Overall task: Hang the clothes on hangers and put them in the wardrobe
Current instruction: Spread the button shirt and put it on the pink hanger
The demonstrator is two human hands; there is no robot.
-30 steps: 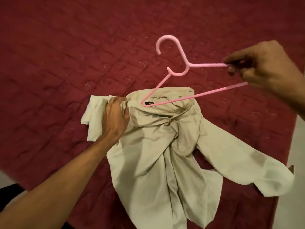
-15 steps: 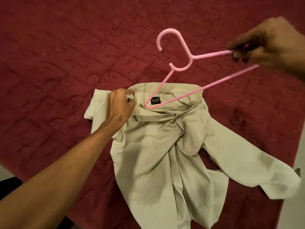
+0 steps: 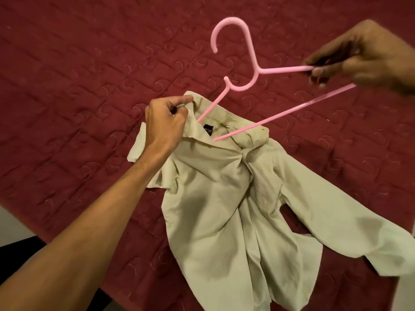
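Note:
A beige shirt point(image 3: 224, 209) lies crumpled on the red quilted bed point(image 3: 78, 86), collar toward the far side, a black label showing inside the neck. My left hand point(image 3: 166, 124) pinches the collar's left side and lifts it a little. My right hand point(image 3: 359, 57) grips the right end of a pink plastic hanger point(image 3: 253, 70), held above the bed with its hook pointing away. The hanger's left arm tip sits inside the collar opening beside the label.
The red quilt covers most of the view. A pale floor strip point(image 3: 13, 223) shows at the left edge and another at the lower right corner. A dark object point(image 3: 20, 243) sits at the lower left beside the bed.
My left hand shifted from pressing the shirt's shoulder to pinching and raising the collar. The hanger's left tip slid deeper into the neck opening.

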